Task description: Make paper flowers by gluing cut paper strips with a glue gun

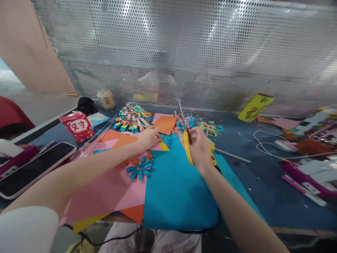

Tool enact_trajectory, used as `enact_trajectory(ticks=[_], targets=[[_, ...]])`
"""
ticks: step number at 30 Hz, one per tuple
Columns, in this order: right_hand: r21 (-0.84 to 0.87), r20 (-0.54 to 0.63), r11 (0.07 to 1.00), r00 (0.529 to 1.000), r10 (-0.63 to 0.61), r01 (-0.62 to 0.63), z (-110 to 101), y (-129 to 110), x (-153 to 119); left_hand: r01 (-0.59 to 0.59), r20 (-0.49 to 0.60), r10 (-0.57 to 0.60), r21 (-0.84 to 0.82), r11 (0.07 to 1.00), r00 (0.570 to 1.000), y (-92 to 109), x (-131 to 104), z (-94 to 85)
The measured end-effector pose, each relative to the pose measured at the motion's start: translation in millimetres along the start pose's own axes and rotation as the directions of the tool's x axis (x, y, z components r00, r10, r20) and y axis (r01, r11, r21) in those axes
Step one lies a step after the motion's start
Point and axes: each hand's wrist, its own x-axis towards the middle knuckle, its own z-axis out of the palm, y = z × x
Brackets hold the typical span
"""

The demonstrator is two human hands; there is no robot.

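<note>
My right hand (198, 146) is closed round the yellow handle of a pair of scissors (187, 147), whose blades point up and away from me. Over the coloured sheets, my left hand (149, 138) has its fingers pinched together at a small yellow piece of paper (165, 146). Below that hand lies a blue fringed paper flower (140, 168). A large blue sheet (179, 189) covers the table in front of me, overlapping a pink sheet (123, 189). Beyond my hands is an orange square (165, 124). A yellow object (212, 156) is partly hidden behind my right wrist.
Fringed paper flowers (134, 117) and paper scraps (210, 126) lie near the perforated metal screen (184, 52). At left are a phone (37, 170) and a red packet (77, 126). A yellow roll (255, 107), white cable (259, 142) and purple object (305, 179) are at right.
</note>
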Motion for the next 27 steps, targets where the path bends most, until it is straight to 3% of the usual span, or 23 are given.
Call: enact_trajectory(ticks=[5, 10, 13, 20, 27], targets=[[0.002, 0.001, 1.0, 1.0, -0.01, 0.01, -1.1, -5.2, -0.3, -0.039, -0.011, 0.041, 0.123, 0.992, 0.999, 3.5, 12.5, 3.2], [-0.026, -0.04, 1.0, 0.999, 0.011, -0.012, -2.1, -3.4, 1.6, -0.08, -0.049, 0.088, 0.145, 0.986, 0.995, 9.9, 51.8, 5.2], [-0.04, -0.043, 0.999, 0.999, 0.025, -0.027, -2.2, -0.3, 2.7, -0.083, 0.006, 0.083, 0.18, 0.98, 0.997, 5.5, 69.4, 7.1], [-0.048, -0.034, 0.998, 0.999, 0.025, -0.027, 0.0, 8.4, 5.0, -0.108, 0.122, 0.077, 0.271, 0.957, 0.989, -15.2, 59.7, 4.5], [-0.041, -0.034, 0.999, 0.999, -0.005, 0.004, 1.6, 8.5, 3.7, -0.156, 0.234, 0.086, 0.296, 0.942, 0.968, 10.0, 70.5, 33.5]])
